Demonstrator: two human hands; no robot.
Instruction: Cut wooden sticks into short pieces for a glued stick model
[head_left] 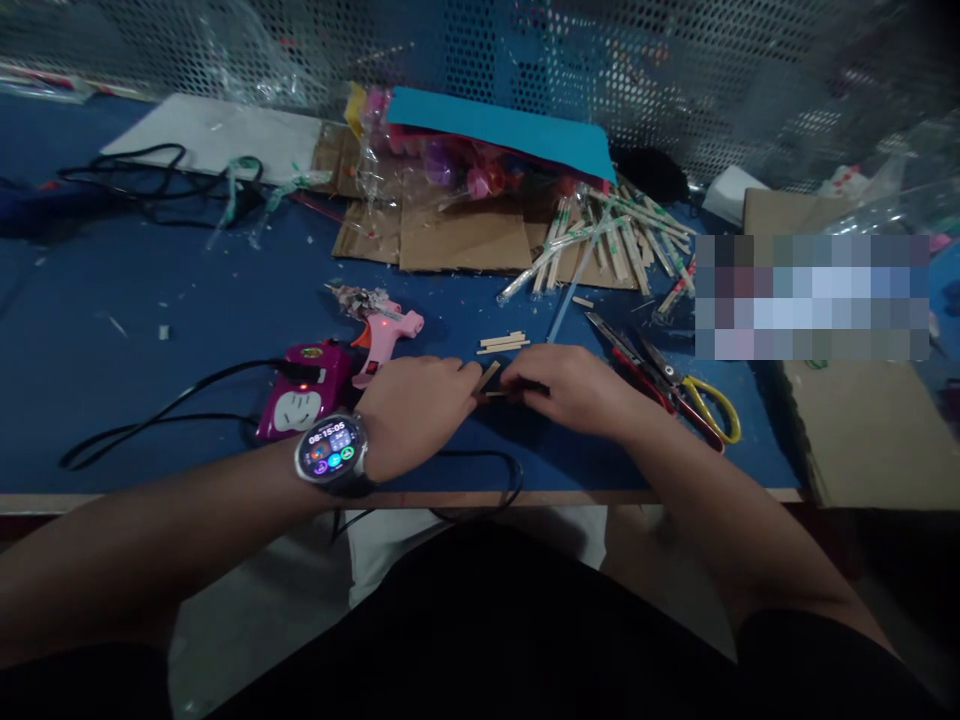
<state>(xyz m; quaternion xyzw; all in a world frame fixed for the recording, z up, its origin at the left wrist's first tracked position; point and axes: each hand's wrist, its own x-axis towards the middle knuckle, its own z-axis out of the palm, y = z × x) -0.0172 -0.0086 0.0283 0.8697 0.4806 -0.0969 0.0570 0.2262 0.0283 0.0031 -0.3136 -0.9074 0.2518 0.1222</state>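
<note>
My left hand (420, 405), with a smartwatch (330, 452) on the wrist, and my right hand (574, 388) meet over the blue table (150, 320) near its front edge. Both pinch short wooden stick pieces (491, 380) between their fingertips, the sticks touching each other. A few more cut stick pieces (504, 344) lie just behind the hands. A pink glue gun (386, 335) stands left of my left hand, its red light on.
A magenta power strip (306, 400) with black cables sits by my left wrist. Red cutters (637, 365) and yellow-handled scissors (701, 395) lie right of my right hand. Wrapped chopsticks (600, 245), cardboard (450, 240), a teal sheet (502, 130) and plastic bags fill the back.
</note>
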